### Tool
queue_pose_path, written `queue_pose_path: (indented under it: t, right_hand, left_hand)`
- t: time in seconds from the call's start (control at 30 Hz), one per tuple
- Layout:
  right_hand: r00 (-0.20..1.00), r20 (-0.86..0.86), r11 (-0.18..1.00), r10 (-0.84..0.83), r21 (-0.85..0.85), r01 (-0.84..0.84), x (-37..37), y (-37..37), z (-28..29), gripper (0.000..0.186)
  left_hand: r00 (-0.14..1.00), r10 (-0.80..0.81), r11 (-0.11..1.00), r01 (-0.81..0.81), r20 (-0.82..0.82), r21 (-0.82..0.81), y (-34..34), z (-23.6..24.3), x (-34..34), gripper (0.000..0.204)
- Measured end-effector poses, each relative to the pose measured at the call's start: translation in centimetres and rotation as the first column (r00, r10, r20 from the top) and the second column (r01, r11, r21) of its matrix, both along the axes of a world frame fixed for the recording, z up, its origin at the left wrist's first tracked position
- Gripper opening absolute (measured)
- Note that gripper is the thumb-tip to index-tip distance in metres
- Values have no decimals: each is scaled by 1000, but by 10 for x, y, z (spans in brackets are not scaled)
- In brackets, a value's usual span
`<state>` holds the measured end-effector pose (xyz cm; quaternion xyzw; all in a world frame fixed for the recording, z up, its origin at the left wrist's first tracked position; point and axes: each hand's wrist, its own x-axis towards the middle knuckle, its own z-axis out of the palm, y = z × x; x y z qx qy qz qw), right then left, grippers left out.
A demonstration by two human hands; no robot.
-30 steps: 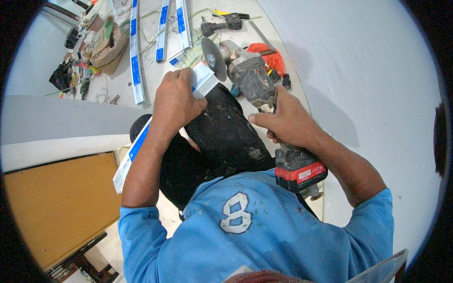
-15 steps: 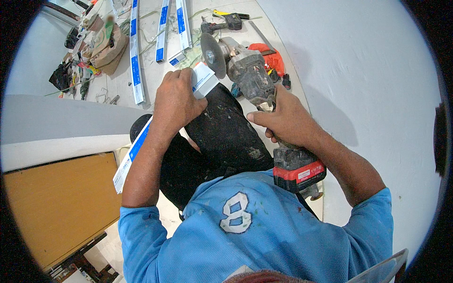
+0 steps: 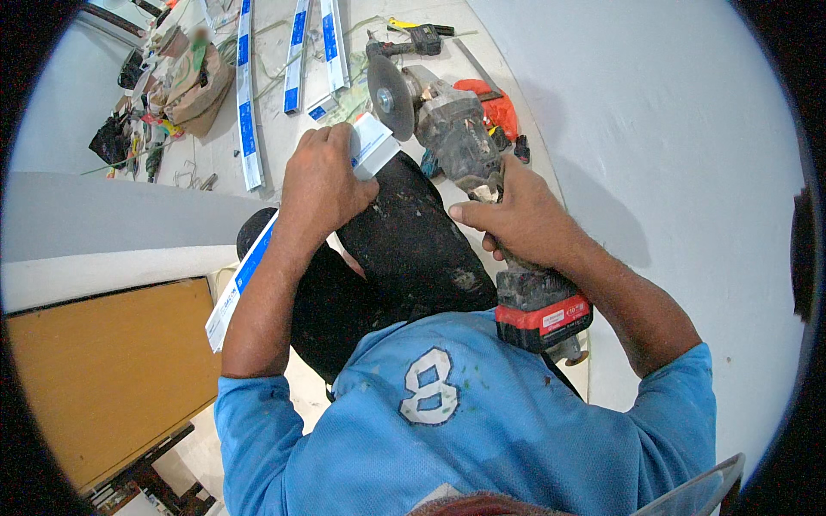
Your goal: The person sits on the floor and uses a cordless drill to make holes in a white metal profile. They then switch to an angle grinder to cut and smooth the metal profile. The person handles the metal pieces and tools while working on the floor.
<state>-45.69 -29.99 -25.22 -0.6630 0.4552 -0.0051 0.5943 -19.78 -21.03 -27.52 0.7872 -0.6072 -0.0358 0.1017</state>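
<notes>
My left hand (image 3: 325,176) is closed around a white plastic trunking strip (image 3: 372,146) with blue film on it. The strip runs back beneath my left forearm, and its other end shows beside the elbow. My right hand (image 3: 529,211) grips the body of a worn cordless angle grinder (image 3: 456,129) with a red and black battery (image 3: 544,316). The grinder's cutting disc (image 3: 391,99) stands at the strip's far end, very near or touching it; I cannot tell which. Under both lies my black-clad leg (image 3: 413,232).
Several more trunking lengths (image 3: 247,112) lie on the floor ahead. Beyond the grinder are a cordless drill (image 3: 404,43) and an orange bag (image 3: 490,107). A cluttered brown sack (image 3: 202,86) sits far left, a wooden panel (image 3: 112,370) near left. A white wall (image 3: 671,129) rises at the right.
The grinder and its disc have shifted very slightly. My left hand and the strip look almost the same as before.
</notes>
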Motion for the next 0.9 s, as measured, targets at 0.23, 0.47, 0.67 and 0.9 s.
queue_pose_path:
  t: [0.23, 0.47, 0.67, 0.9]
  right_hand:
    - [1000, -15, 1000, 15, -27, -16, -1, -1, -7, 63]
    - [1000, 8, 1000, -9, -27, 9, -3, 1, -8, 61]
    - [999, -39, 999, 17, -41, -19, -5, 0, -12, 63]
    - [999, 36, 998, -25, -57, 27, -6, 4, -12, 62]
  left_hand:
    - [1000, -11, 1000, 11, 26, -15, 1, 1, -3, 56]
    - [1000, 11, 999, -11, 0, 38, -1, 6, -3, 56]
    - [1000, 6, 1000, -7, 7, 13, 1, 5, -3, 56]
    - [1000, 12, 1000, -12, 9, 14, 0, 4, -2, 54]
